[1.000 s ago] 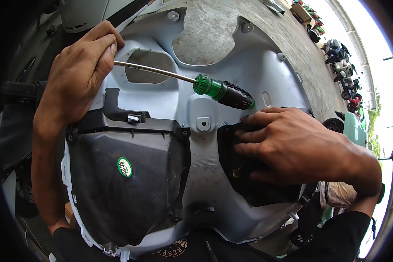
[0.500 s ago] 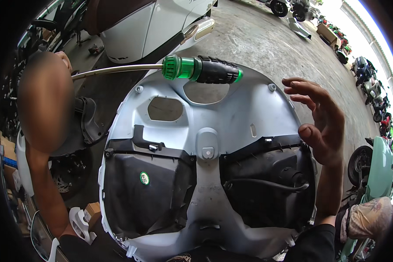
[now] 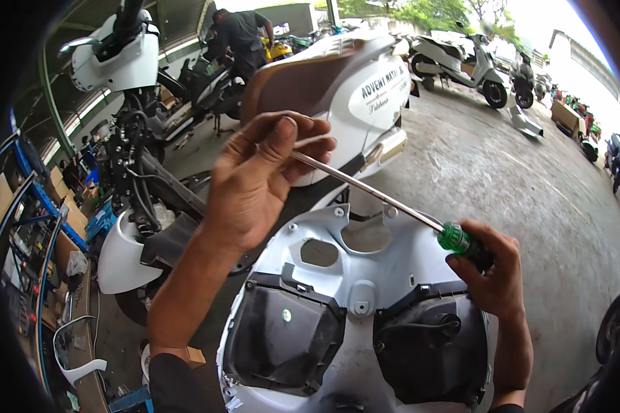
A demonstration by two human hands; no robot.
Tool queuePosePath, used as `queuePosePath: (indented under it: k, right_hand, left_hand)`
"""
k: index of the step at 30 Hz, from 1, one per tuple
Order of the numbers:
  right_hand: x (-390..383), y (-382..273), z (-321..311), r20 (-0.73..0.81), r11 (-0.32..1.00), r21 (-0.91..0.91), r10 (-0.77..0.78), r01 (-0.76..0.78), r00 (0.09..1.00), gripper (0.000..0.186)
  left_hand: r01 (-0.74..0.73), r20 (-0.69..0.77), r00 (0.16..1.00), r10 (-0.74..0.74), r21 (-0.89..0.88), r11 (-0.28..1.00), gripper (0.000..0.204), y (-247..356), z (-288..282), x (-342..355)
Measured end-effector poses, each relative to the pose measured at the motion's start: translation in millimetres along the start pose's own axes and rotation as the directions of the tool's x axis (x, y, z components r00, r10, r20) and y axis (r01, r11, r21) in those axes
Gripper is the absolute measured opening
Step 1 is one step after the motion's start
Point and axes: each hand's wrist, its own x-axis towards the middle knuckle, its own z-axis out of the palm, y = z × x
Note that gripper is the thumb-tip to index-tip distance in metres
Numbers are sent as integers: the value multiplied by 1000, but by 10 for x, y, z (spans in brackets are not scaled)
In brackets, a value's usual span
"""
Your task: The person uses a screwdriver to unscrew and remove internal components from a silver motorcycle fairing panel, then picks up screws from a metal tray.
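My right hand grips the green and black handle of a long screwdriver. Its steel shaft runs up and to the left, where my left hand pinches the tip between thumb and fingers. Below both hands a white scooter leg-shield panel stands upright, its inner side toward me. It has two black storage pockets and two openings near its top. Neither hand touches the panel.
A partly stripped white scooter with a brown seat stands behind the panel. A person works at the back. Shelves and boxes line the left. More scooters park on the concrete yard to the right.
The view has tilted up from the panel to the workshop. My right hand has left the panel and taken the screwdriver handle. My left hand still holds the shaft end.
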Motion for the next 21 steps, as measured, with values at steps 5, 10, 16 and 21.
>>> queuePosePath:
  k: [5,10,16,21]
  right_hand:
    - [-102,-22,102,-49,995,47,92,-90,995,40]
    - [-94,-64,110,-44,986,64,156,-153,987,40]
    - [-41,-140,149,-97,995,-49,86,-91,992,39]
    - [-50,-317,124,0,980,-12,200,-200,980,40]
  left_hand:
    - [133,-19,987,-162,-483,866,32,-51,60,-13]
    - [135,-37,984,-176,-495,858,35,-102,28,8]
    - [167,-13,980,-197,-482,860,35,-213,-120,22]
    - [130,-13,987,-159,-513,848,34,-272,-203,-44]
